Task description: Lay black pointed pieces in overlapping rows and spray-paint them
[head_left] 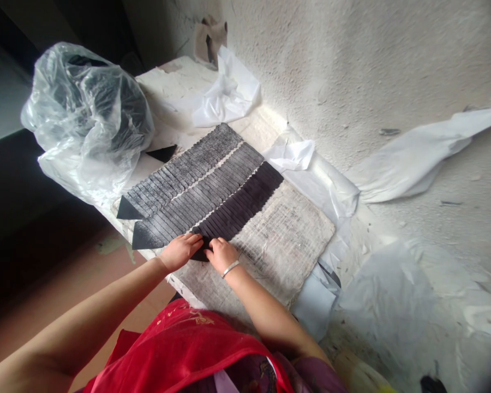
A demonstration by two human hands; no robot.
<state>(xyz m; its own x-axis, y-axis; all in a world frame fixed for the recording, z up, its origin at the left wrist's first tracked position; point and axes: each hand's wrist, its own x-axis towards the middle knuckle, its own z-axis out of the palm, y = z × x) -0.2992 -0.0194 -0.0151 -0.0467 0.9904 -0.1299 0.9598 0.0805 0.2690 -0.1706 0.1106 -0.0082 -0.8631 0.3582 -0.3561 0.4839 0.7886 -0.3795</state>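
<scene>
My left hand [179, 251] is at the near end of a row of dark overlapping pieces [239, 202], its fingers pressed together over the edge of a black triangular piece [199, 255]. Close beside it, my right hand [221, 254] has its fingers bent and pinches the same piece from the other side. Part of that piece is hidden under the fingers. Two more rows of overlapping pieces, a greyish middle row [213, 188] and a speckled far row [184, 169], lie alongside. All the rows rest on a worn, cloth-textured board [286, 229].
A clear plastic bag [90, 114] with dark contents bulges at the table's far left. One loose black triangle [162, 153] lies near it. White plastic sheeting [229, 95] covers parts of the table along the rough wall [372, 65]. Grey-blue sheets [317, 303] stick out under the board.
</scene>
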